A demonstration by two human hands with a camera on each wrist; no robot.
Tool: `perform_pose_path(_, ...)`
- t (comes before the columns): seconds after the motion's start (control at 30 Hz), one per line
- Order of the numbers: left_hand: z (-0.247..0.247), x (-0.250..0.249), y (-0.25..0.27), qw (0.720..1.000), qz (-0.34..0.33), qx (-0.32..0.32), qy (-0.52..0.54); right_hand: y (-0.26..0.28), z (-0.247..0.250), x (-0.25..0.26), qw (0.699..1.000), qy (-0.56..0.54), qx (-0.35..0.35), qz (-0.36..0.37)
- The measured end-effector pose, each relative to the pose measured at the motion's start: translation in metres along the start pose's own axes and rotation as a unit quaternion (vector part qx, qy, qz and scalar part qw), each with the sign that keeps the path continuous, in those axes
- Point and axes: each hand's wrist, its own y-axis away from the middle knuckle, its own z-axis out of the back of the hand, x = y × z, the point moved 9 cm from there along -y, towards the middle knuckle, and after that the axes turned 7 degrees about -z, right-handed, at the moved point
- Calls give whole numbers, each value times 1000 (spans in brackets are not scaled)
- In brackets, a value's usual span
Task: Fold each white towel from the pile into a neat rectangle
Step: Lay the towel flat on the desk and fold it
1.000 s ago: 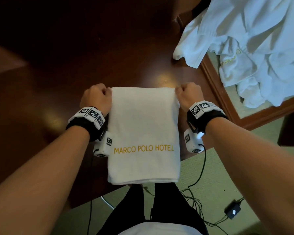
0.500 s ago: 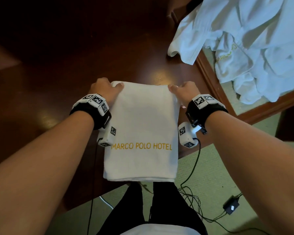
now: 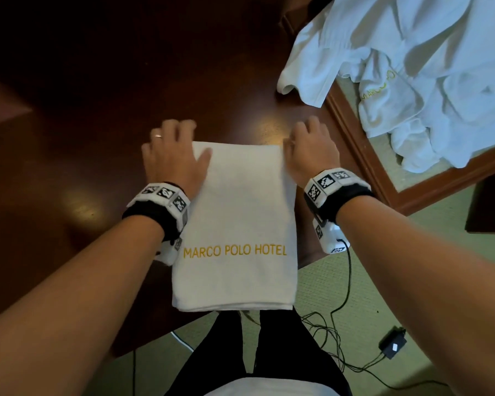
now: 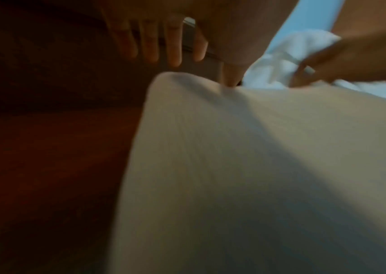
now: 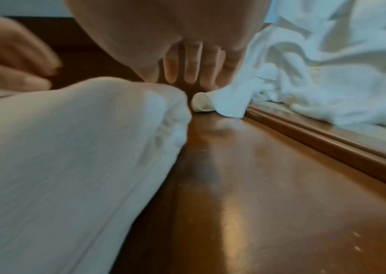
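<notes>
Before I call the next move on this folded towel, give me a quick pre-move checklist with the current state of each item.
1. Folded towel lies flat as a rectangle with its edges lined up: ok.
2. Towel fully supported by the wooden table: not ok, its near end hangs past the table edge.
3. Left hand free of a grip: ok, fingers spread, thumb lying on the far left corner.
4. Right hand free of a grip: ok, fingers straight beside the far right corner.
5. Towels left to fold: ok, the crumpled pile sits far right.
6. Layers underneath lie smooth: cannot tell.
</notes>
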Motion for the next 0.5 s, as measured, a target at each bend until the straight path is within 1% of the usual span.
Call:
perform_pose_path(0.03, -5, -20, 8, 997, -77, 9, -19, 12, 7, 18, 997, 10, -51, 64)
perform_pose_path(0.07, -17, -38, 23, 987, -151, 34, -37, 27, 6, 34, 989, 19, -70, 126)
perform_pose_path(0.1, -32, -48, 40, 975, -204, 67, -58, 43, -6, 44, 982, 43, -52, 179)
perform_pose_path(0.13, -46, -48, 56, 964, -232, 104, -75, 56, -26, 44, 975, 81, 4, 207)
perform_pose_path(0.17, -58, -41, 69, 958, -237, 137, -86, 67, -45, 36, 968, 117, 62, 212)
perform_pose_path(0.2, -66, -31, 79, 956, -233, 156, -89, 73, -59, 23, 964, 137, 104, 203)
perform_pose_path(0.3, -73, -8, 85, 956, -219, 175, -88, 70, -73, -2, 965, 146, 146, 163)
perform_pose_path(0.37, -72, -6, 82, 956, -213, 180, -89, 68, -71, 1, 967, 141, 153, 149)
perform_pose_path(0.43, -68, -11, 82, 960, -205, 170, -89, 73, -60, 9, 975, 127, 123, 133)
perform_pose_path(0.47, -63, -14, 88, 961, -206, 163, -86, 83, -53, 15, 978, 119, 99, 138)
perform_pose_path(0.5, -63, -19, 96, 959, -218, 160, -82, 96, -53, 19, 977, 114, 85, 160)
